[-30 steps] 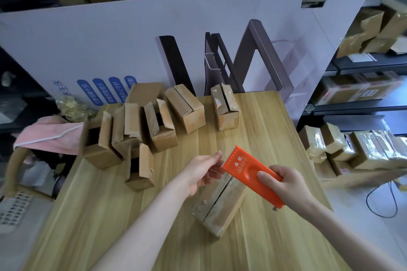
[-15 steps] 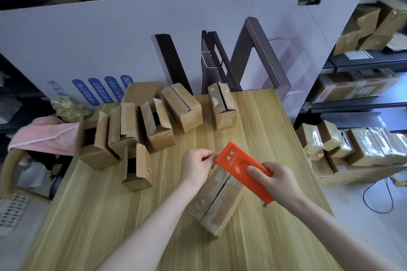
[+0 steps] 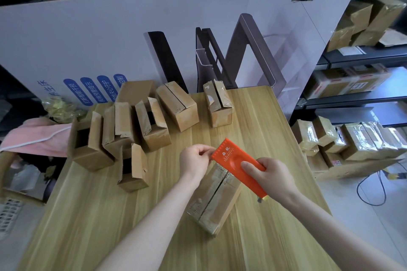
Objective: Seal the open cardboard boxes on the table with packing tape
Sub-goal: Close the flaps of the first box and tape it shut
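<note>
- Left hand (image 3: 195,161): thumb and fingers curled in a pinch at the toothed edge of the dispenser (image 3: 231,156). Likely on the tape end, but the tape is too clear to see.
- Right hand (image 3: 272,177): wrapped around the dispenser body, thumb on top, firm grip.
- Box (image 3: 217,199): under both hands on the near table, flaps down, seam running lengthwise, sitting skewed.
- Open boxes (image 3: 123,130): clustered at the far left, flaps up, not yet sealed.
- Risks:
  - Nothing pins the box, so a tape pull could drag or spin it.
  - The tape end may slip back onto the roll if the pinch is shallow.
  - A skewed start puts the strip off the seam.
  - The flaps could spring up before the tape lands.
  - The teeth are close to the left fingertips.
- Table (image 3: 88,215): light wood laminate, looks smooth and low friction.
- Room: white printed board (image 3: 88,39) behind the table, shelves (image 3: 352,99) on the right, wrapped parcels (image 3: 352,141) below them, pink cloth (image 3: 33,136) on the left.
</note>
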{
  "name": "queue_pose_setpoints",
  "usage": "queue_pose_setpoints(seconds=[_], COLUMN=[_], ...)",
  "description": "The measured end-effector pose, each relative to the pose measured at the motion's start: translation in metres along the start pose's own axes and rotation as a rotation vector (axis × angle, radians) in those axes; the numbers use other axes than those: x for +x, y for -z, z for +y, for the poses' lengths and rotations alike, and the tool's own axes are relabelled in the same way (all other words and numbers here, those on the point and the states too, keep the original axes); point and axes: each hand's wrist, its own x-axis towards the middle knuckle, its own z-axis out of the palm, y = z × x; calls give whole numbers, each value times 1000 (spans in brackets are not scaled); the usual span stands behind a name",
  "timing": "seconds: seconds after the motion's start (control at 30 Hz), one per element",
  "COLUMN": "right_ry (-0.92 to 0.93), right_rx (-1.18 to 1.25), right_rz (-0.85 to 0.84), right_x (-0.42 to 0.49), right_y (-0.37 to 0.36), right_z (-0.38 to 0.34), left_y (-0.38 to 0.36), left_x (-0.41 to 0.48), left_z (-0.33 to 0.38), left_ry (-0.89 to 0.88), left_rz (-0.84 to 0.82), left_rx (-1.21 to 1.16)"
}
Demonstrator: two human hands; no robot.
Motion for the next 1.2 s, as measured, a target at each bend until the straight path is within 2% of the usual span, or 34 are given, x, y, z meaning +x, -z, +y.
queue_pose_setpoints(seconds=[0.23, 0.33, 0.67, 0.93, 1.2], right_ry=[-11, -69, -125, -197, -258], right_rx=[-195, -169, -342, -410, -561], right_rz=[24, 26, 41, 6, -25], right_x=[-3, -13, -14, 2, 13], right_y=[24, 49, 49, 26, 11], right_z=[14, 39, 88, 111, 108], left_y=[5, 20, -15, -27, -43], left_x=[23, 37, 41, 48, 52], left_z=[4, 0, -33, -52, -72], left_ry=[106, 146, 306, 297, 412], left_rz=[70, 116, 36, -34, -19], left_rx=[95, 103, 184, 312, 169])
